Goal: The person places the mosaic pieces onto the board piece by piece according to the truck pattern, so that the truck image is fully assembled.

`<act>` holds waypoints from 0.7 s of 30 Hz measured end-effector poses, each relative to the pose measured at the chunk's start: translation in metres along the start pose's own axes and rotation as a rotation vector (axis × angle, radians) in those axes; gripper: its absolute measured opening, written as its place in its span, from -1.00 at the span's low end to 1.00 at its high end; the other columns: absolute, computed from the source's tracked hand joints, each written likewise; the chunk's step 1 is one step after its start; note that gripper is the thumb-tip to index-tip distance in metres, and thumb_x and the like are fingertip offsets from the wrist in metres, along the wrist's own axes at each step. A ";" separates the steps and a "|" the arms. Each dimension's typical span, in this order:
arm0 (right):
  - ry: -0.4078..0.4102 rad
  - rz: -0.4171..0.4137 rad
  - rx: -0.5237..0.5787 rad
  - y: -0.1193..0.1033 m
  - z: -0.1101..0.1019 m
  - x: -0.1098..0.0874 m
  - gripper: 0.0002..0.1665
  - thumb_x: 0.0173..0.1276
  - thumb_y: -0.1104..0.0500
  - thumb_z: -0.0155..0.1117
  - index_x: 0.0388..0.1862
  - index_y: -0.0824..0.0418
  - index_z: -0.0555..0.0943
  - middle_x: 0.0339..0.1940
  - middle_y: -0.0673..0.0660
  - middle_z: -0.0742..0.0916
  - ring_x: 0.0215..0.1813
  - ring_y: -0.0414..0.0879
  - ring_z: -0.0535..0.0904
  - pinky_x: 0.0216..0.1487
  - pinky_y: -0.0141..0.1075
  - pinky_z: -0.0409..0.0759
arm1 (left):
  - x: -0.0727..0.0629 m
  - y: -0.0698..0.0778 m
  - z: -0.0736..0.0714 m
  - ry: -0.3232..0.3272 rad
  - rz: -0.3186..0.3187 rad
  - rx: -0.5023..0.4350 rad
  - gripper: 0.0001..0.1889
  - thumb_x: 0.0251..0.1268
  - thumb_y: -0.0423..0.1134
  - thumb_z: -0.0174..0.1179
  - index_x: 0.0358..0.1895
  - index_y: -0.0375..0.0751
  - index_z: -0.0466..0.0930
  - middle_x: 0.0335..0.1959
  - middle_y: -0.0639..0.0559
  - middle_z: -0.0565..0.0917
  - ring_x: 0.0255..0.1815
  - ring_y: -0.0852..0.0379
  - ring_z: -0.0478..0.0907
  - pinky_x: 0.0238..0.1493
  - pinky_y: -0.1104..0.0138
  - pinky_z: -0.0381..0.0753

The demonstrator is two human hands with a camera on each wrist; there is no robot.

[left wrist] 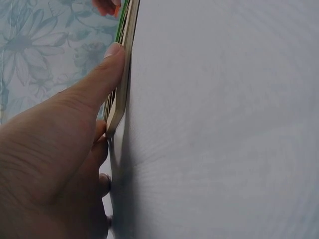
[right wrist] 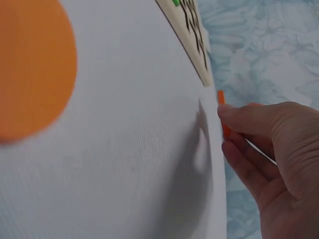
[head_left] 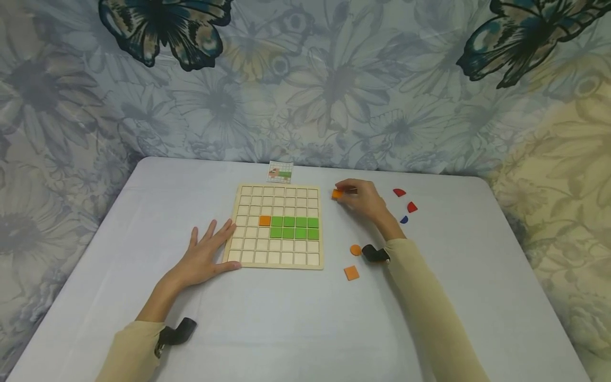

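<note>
A wooden grid board (head_left: 280,259) lies mid-table, with two rows of green square tiles (head_left: 288,222) and one orange square tile (head_left: 264,220) in its cells. At the board's left edge and near corner rests my left hand (head_left: 202,260), fingers spread; in the left wrist view its thumb (left wrist: 112,57) lies over the board's edge. My right hand (head_left: 363,199), just beyond the board's right side, pinches another orange tile (head_left: 337,194) between thumb and fingers. The right wrist view shows this tile (right wrist: 222,97) edge-on, raised over the white cloth.
A small picture card (head_left: 279,172) lies behind the board. Right of the board are an orange round tile (head_left: 355,250) and a loose orange square (head_left: 351,273). Red quarter-round pieces (head_left: 412,207) and a blue half-round piece (head_left: 404,219) lie beyond the right forearm. A patterned wall backs the table.
</note>
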State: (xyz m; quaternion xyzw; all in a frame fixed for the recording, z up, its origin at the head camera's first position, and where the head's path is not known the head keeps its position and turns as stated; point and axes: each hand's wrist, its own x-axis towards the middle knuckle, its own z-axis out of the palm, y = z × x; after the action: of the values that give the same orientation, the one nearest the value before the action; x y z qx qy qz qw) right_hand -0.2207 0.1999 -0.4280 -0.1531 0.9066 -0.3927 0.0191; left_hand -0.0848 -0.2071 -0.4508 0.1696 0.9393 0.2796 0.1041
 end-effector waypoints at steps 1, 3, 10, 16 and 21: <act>-0.001 -0.012 0.007 -0.001 0.001 0.000 -0.61 0.23 0.38 0.40 0.07 0.38 0.64 0.04 0.28 0.71 0.11 0.14 0.62 0.20 -0.06 0.54 | 0.000 0.000 0.000 0.000 0.001 -0.002 0.07 0.09 0.27 0.32 0.56 -0.18 0.02 0.59 -0.08 -0.03 0.58 -0.27 -0.31 0.41 -0.22 -0.60; -0.001 -0.032 0.024 -0.004 0.004 0.001 -0.60 0.22 0.40 0.40 0.06 0.40 0.64 0.03 0.29 0.72 0.11 0.14 0.62 0.20 -0.07 0.54 | 0.000 0.000 0.000 0.000 0.004 -0.003 0.07 0.10 0.28 0.32 0.56 -0.17 0.02 0.59 -0.07 -0.03 0.58 -0.27 -0.31 0.41 -0.21 -0.60; -0.016 -0.053 0.052 -0.015 0.014 0.003 -0.63 0.24 0.40 0.39 0.04 0.38 0.65 0.01 0.28 0.72 0.10 0.12 0.62 0.19 -0.11 0.56 | 0.002 0.000 -0.001 -0.006 0.004 -0.004 0.07 0.09 0.29 0.31 0.57 -0.15 0.01 0.60 -0.06 -0.03 0.59 -0.25 -0.32 0.41 -0.21 -0.61; -0.047 -0.054 0.021 -0.026 0.021 0.004 -0.65 0.24 0.35 0.41 0.04 0.32 0.67 0.03 0.21 0.72 0.11 0.08 0.62 0.19 -0.15 0.56 | 0.003 0.001 -0.003 -0.013 0.003 0.010 0.09 0.09 0.31 0.30 0.57 -0.16 0.00 0.60 -0.06 -0.02 0.58 -0.25 -0.32 0.41 -0.21 -0.59; -0.055 -0.090 0.045 -0.030 0.031 0.004 -0.65 0.24 0.35 0.41 0.02 0.30 0.67 0.01 0.21 0.73 0.10 0.07 0.63 0.17 -0.18 0.57 | 0.000 0.002 -0.001 -0.008 0.002 0.001 0.08 0.09 0.28 0.32 0.56 -0.18 0.01 0.59 -0.08 -0.02 0.58 -0.28 -0.30 0.41 -0.23 -0.59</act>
State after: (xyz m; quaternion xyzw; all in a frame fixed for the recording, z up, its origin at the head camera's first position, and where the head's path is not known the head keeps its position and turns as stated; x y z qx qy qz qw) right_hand -0.2116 0.1576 -0.4271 -0.2040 0.8888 -0.4093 0.0298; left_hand -0.0843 -0.2063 -0.4488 0.1718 0.9388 0.2785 0.1075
